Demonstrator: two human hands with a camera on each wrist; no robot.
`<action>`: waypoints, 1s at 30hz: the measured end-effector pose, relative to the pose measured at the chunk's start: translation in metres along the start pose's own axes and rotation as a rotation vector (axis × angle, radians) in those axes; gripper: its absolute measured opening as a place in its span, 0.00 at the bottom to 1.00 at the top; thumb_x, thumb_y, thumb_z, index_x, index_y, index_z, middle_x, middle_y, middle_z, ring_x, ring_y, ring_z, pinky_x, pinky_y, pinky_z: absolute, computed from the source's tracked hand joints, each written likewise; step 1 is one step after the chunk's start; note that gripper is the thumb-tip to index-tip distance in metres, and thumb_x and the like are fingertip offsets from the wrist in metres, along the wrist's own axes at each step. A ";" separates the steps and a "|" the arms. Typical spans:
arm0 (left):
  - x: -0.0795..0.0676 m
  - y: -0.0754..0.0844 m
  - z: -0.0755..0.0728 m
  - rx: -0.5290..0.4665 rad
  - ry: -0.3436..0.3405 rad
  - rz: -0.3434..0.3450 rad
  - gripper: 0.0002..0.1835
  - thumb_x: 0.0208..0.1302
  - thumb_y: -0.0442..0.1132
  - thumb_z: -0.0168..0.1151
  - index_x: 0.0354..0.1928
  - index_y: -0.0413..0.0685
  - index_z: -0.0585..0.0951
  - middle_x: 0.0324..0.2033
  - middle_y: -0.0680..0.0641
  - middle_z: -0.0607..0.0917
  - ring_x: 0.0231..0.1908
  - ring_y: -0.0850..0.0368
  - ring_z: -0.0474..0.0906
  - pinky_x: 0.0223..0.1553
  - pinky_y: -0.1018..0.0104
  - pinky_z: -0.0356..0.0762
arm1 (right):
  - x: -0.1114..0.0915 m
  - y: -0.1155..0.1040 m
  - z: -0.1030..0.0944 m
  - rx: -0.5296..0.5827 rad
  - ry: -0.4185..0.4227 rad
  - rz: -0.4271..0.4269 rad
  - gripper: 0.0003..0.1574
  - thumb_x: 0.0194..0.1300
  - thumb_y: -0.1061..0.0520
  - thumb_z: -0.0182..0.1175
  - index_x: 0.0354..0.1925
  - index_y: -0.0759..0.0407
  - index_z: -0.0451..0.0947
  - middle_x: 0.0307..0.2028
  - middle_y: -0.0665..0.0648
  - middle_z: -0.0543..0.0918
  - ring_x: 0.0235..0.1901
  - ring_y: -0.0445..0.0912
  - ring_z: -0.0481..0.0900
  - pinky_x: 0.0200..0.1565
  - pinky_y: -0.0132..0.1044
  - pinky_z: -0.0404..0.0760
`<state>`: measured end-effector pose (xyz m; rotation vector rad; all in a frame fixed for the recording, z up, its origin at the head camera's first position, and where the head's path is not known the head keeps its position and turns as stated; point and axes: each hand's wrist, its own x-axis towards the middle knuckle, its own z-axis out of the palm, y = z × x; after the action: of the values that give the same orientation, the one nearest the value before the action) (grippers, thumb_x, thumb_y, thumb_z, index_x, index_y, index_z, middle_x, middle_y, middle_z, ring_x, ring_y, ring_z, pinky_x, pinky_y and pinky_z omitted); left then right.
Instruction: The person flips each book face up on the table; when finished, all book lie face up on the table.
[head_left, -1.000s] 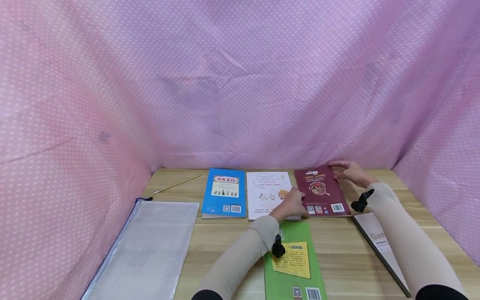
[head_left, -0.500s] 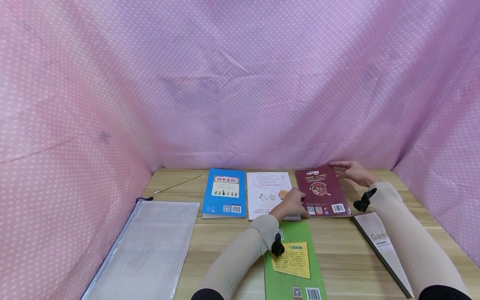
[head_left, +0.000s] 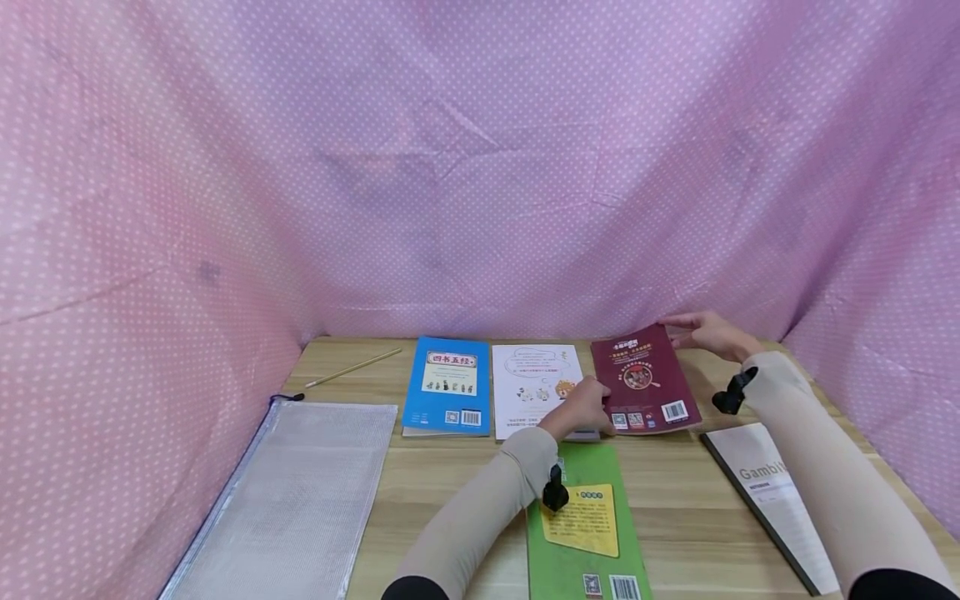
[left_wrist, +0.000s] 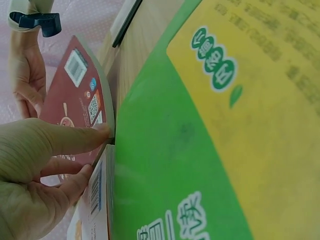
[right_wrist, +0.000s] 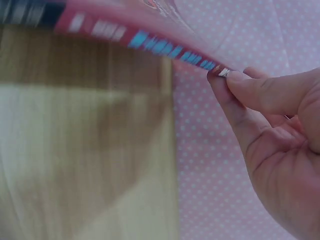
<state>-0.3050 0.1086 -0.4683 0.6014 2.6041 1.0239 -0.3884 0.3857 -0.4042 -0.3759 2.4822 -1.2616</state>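
A maroon book (head_left: 640, 383) lies back cover up at the back right of the table, its far right corner raised a little. My right hand (head_left: 711, 335) pinches that corner between thumb and fingers; the right wrist view shows the book's lettered spine (right_wrist: 150, 42) above the wood. At the near left corner my left hand (head_left: 581, 408) holds the same book, thumb (left_wrist: 82, 139) on its edge. A white book (head_left: 534, 387) lies beside it, partly covered by the left hand. Below the left forearm is a green book (head_left: 622, 558) with a yellow panel.
Left of the white book lies a blue book (head_left: 448, 387). A thin gold stick (head_left: 352, 368) and a clear mesh zip pouch (head_left: 292, 492) are farther left. A Gambit notebook (head_left: 765, 483) lies partly under the right forearm. Pink dotted cloth (head_left: 480, 167) hangs behind the table.
My right hand has risen slightly, and the maroon book's far right corner has come up with it. More of the notebook shows as the right forearm shifts right. The left hand stays in place.
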 end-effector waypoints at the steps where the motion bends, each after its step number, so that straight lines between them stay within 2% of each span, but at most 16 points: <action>1: 0.000 0.000 0.000 0.007 -0.002 -0.002 0.20 0.49 0.33 0.82 0.46 0.42 0.87 0.42 0.51 0.82 0.35 0.65 0.73 0.40 0.75 0.77 | 0.000 -0.002 -0.001 -0.004 -0.004 0.001 0.40 0.71 0.70 0.56 0.75 0.75 0.54 0.70 0.78 0.63 0.66 0.67 0.72 0.65 0.52 0.77; 4: 0.001 -0.001 -0.001 0.024 -0.010 -0.004 0.20 0.49 0.33 0.82 0.46 0.41 0.86 0.42 0.50 0.81 0.35 0.65 0.73 0.39 0.75 0.77 | 0.001 -0.009 -0.003 -0.003 0.000 0.013 0.41 0.69 0.69 0.59 0.75 0.74 0.55 0.70 0.77 0.64 0.65 0.64 0.75 0.63 0.48 0.79; 7: 0.002 0.000 -0.002 0.036 -0.014 -0.003 0.21 0.50 0.33 0.81 0.47 0.41 0.86 0.41 0.51 0.82 0.35 0.65 0.74 0.39 0.75 0.77 | 0.002 -0.016 -0.005 0.002 -0.001 0.006 0.41 0.68 0.69 0.60 0.74 0.74 0.56 0.69 0.77 0.65 0.58 0.53 0.83 0.61 0.43 0.82; 10: 0.002 0.000 -0.003 0.040 -0.020 0.008 0.21 0.50 0.33 0.81 0.48 0.40 0.86 0.39 0.50 0.84 0.34 0.65 0.75 0.37 0.75 0.78 | 0.004 -0.020 -0.007 0.001 0.004 0.008 0.40 0.68 0.70 0.60 0.74 0.73 0.58 0.69 0.76 0.67 0.54 0.44 0.84 0.58 0.37 0.83; 12: 0.002 0.000 -0.004 0.042 -0.023 0.014 0.21 0.50 0.33 0.81 0.48 0.40 0.86 0.38 0.50 0.85 0.33 0.65 0.75 0.37 0.75 0.78 | 0.006 -0.022 -0.007 -0.007 0.005 0.012 0.40 0.68 0.69 0.60 0.74 0.72 0.60 0.68 0.74 0.69 0.56 0.45 0.83 0.61 0.39 0.81; 17: 0.002 -0.003 -0.003 0.037 -0.027 0.015 0.26 0.50 0.33 0.81 0.53 0.40 0.84 0.41 0.50 0.85 0.36 0.65 0.75 0.42 0.76 0.78 | 0.007 -0.025 -0.007 -0.031 0.008 0.020 0.39 0.69 0.66 0.61 0.74 0.69 0.61 0.68 0.73 0.71 0.66 0.61 0.74 0.69 0.54 0.72; 19: 0.002 -0.004 -0.003 0.031 -0.026 0.009 0.27 0.50 0.33 0.81 0.54 0.40 0.84 0.43 0.50 0.85 0.37 0.65 0.76 0.45 0.75 0.79 | 0.008 -0.026 -0.006 -0.030 0.010 0.017 0.39 0.69 0.66 0.62 0.74 0.70 0.62 0.67 0.73 0.71 0.67 0.64 0.73 0.69 0.56 0.72; 22: 0.000 -0.004 -0.003 0.021 -0.023 0.000 0.30 0.49 0.33 0.81 0.58 0.40 0.83 0.45 0.50 0.84 0.39 0.64 0.76 0.48 0.75 0.79 | 0.009 -0.027 -0.006 -0.036 0.016 0.014 0.39 0.68 0.65 0.63 0.73 0.71 0.62 0.67 0.74 0.71 0.65 0.62 0.76 0.65 0.50 0.78; 26: -0.001 -0.004 -0.004 -0.021 -0.025 0.000 0.32 0.47 0.33 0.83 0.57 0.40 0.83 0.44 0.50 0.84 0.38 0.64 0.77 0.45 0.74 0.80 | 0.011 -0.031 -0.006 -0.048 0.020 0.018 0.39 0.68 0.63 0.65 0.72 0.71 0.64 0.67 0.74 0.71 0.63 0.58 0.79 0.58 0.37 0.83; 30: -0.003 -0.005 -0.004 -0.043 -0.012 0.014 0.32 0.45 0.34 0.84 0.56 0.40 0.83 0.42 0.50 0.85 0.36 0.65 0.77 0.42 0.75 0.80 | 0.013 -0.039 -0.004 -0.064 0.019 0.030 0.39 0.68 0.62 0.66 0.72 0.71 0.64 0.66 0.74 0.73 0.62 0.58 0.80 0.58 0.38 0.83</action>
<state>-0.3054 0.1022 -0.4688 0.6146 2.5642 1.0741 -0.3984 0.3613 -0.3722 -0.3421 2.5394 -1.1823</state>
